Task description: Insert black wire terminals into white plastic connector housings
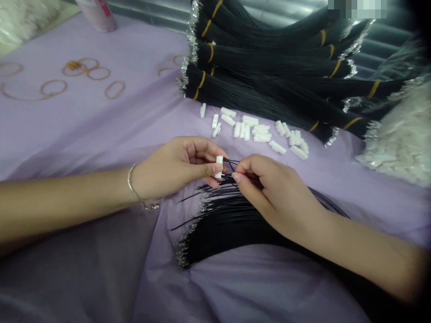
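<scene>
Between thumb and fingers, my left hand (188, 163) pinches a white plastic connector housing (219, 167), held upright. Just to its right, my right hand (269, 184) is closed on a thin black wire (232, 161) whose end meets the housing; how deep it sits I cannot tell. A second dark wire end shows near the housing's lower part. Beneath both hands lies a loose bundle of black wires (232, 224) with silver crimped terminals (183, 251) at the left ends. Several more white housings (261, 133) are scattered on the purple cloth beyond my hands.
Banded bundles of black wires (269, 58) are stacked at the back. A clear bag of white parts (404, 139) stands at right, another bag (23, 18) at far left. Rubber bands (99, 73) and a bottle (97, 15) rest on the purple cloth (141, 116).
</scene>
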Demonstrator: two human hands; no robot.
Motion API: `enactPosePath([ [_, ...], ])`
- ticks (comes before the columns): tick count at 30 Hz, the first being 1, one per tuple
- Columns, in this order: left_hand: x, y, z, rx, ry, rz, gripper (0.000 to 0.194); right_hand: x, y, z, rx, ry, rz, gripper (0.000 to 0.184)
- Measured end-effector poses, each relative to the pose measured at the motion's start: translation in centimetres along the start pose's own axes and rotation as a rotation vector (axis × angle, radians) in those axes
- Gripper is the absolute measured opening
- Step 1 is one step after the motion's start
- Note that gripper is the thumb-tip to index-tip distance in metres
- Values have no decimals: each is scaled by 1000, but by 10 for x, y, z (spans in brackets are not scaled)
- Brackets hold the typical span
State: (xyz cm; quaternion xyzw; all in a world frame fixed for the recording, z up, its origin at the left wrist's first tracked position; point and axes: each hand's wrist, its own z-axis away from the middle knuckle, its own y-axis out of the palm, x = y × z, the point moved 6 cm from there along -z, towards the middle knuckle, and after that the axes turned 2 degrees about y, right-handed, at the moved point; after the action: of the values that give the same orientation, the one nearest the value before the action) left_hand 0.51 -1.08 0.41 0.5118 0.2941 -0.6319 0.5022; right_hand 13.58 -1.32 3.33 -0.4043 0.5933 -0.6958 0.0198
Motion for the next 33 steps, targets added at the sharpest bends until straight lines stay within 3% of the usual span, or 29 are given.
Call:
enactPosePath([
  [8,-1,2,0,2,-9,18,8,3,2,-2,-28,-40,33,10],
  [12,-3,-2,-2,-45,62,55,11,20,-12,6,-222,-281,140,6],
  [15,-5,-7,-1,-107,160,52,14,28,-6,12,-181,-424,205,9],
  [18,-7,-8,-1,-116,220,-24,14,23,10,8,-9,-384,215,12],
  [21,-7,-8,-1,-94,221,-102,14,16,18,2,71,-304,141,11],
  [33,-8,-5,-1,-53,180,-146,14,14,16,1,120,-212,-24,8],
])
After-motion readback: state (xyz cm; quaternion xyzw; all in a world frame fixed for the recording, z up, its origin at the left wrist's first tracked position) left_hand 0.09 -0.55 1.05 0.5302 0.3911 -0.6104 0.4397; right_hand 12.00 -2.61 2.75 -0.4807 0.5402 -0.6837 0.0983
